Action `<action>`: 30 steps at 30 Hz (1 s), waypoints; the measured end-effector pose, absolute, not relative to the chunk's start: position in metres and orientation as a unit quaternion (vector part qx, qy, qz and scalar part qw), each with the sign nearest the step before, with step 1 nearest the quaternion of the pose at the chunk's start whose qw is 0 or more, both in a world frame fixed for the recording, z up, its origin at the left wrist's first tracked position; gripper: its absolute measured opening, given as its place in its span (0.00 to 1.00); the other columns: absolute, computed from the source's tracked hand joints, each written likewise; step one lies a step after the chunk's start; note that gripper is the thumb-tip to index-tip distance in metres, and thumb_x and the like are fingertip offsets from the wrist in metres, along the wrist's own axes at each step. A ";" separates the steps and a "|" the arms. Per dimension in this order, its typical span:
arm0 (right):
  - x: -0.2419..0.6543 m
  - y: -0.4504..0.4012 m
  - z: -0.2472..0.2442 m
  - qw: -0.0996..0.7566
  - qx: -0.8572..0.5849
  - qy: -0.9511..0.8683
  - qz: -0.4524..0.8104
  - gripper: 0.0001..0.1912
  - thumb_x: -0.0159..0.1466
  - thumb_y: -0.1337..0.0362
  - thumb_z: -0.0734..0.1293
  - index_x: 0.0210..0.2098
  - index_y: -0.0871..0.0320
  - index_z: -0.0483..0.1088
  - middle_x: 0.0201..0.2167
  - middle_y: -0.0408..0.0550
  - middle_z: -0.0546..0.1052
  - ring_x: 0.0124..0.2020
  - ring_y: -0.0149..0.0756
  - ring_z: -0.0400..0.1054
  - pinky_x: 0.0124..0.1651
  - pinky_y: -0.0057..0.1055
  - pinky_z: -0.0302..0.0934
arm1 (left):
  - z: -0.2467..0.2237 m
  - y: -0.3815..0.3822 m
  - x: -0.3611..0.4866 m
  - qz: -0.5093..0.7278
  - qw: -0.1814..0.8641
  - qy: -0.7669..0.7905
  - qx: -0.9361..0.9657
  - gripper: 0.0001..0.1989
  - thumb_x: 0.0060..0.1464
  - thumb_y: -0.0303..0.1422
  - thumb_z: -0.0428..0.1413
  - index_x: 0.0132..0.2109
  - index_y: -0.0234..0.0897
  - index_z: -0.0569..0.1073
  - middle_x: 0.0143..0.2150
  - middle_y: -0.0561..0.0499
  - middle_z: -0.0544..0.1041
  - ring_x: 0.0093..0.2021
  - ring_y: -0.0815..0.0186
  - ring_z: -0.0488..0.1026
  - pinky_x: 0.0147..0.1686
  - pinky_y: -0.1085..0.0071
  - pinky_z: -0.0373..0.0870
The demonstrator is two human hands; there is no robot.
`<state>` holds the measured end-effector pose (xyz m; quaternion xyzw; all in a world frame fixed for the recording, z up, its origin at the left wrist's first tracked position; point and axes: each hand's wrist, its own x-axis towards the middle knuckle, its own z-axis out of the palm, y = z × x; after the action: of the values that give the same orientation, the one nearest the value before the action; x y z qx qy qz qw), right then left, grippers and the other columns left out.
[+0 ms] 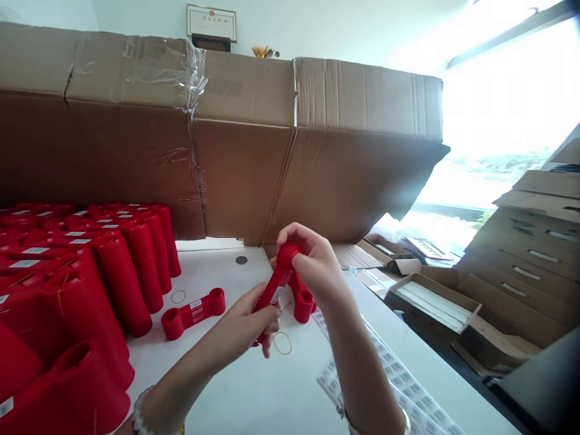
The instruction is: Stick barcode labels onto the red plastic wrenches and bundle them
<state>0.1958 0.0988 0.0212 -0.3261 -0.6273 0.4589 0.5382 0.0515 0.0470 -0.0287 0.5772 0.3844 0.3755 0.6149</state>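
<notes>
We held a red moulded plastic bar [275, 289] in both hands, over the middle of the white table [212, 266] and just in front of a wall of brown corrugated cartons [235, 157]. Its long axis tilted steeply, with the upper end pointing up and away to the right and the lower end pointing down toward us on the left. A white barcode label sat on its smooth shaft.

Our right hand [315, 263] curled around the rounded upper end, its fingers pressed together and pinching it. Our left hand [254, 317] closed around the lower shaft, with the fingers gathered underneath. A bead bracelet [141, 418] circled our left wrist.

Just left of our hands, a matching red bar [193, 315] lay flat on the table, showing a round open socket at each end and a small white label. A third red piece [302, 300] sat just beyond our hands, partly hidden by them. A thin tan rubber band [282, 343] lay just below our left hand, and another [178, 296] lay near the matching bar.

Tightly packed, finely ribbed red plastic cylinders [131, 272] filled the table's left side. Sheets of barcode stickers [389, 374] lay along its right edge, and open cardboard trays [430, 302] sat beyond that edge.
</notes>
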 end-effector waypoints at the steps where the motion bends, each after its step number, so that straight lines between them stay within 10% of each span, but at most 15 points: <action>1: 0.198 0.097 0.022 0.500 -0.357 -0.672 0.413 0.15 0.48 0.77 0.59 0.30 0.55 0.71 0.27 0.40 0.72 0.26 0.30 0.65 0.28 0.28 0.60 | -0.029 0.048 0.049 0.368 0.621 0.392 0.571 0.06 0.63 0.35 0.50 0.37 0.40 0.63 0.24 0.61 0.59 0.22 0.73 0.60 0.25 0.73 0.58; 12: 0.235 0.041 0.042 0.318 -0.346 -0.879 0.084 0.21 0.73 0.69 0.56 0.61 0.47 0.66 0.62 0.47 0.70 0.60 0.42 0.67 0.58 0.40 0.68 | -0.016 0.045 0.009 0.296 0.640 0.393 0.590 0.08 0.55 0.31 0.51 0.40 0.36 0.73 0.22 0.61 0.59 0.19 0.74 0.57 0.19 0.75 0.53; 17: 0.213 0.009 0.047 0.248 -0.278 -0.926 -0.052 0.18 0.70 0.73 0.62 0.53 0.49 0.73 0.58 0.47 0.75 0.68 0.46 0.61 0.70 0.47 0.58 | -0.008 0.038 -0.005 0.276 0.677 0.341 0.590 0.05 0.53 0.31 0.52 0.37 0.36 0.72 0.21 0.61 0.58 0.17 0.73 0.59 0.16 0.76 0.53; 23: 0.185 0.009 0.070 0.191 -0.209 -0.946 -0.158 0.13 0.68 0.78 0.62 0.38 0.56 0.75 0.37 0.44 0.78 0.49 0.40 0.74 0.72 0.50 0.52 | 0.007 0.030 -0.026 0.246 0.723 0.260 0.591 0.11 0.55 0.28 0.52 0.42 0.32 0.77 0.20 0.61 0.56 0.15 0.75 0.58 0.16 0.77 0.56; 30: 0.160 0.015 0.101 0.041 -0.156 -0.963 -0.215 0.10 0.64 0.79 0.67 0.32 0.59 0.73 0.35 0.43 0.73 0.36 0.35 0.66 0.44 0.34 0.62 | 0.005 0.026 -0.038 0.283 0.729 0.183 0.596 0.12 0.55 0.29 0.50 0.41 0.32 0.76 0.16 0.60 0.58 0.11 0.74 0.55 0.11 0.77 0.53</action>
<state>0.1602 0.0154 0.1014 -0.1557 -0.9633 -0.2148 0.0410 -0.0384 0.0257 0.0054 0.5962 0.1827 0.2830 0.7288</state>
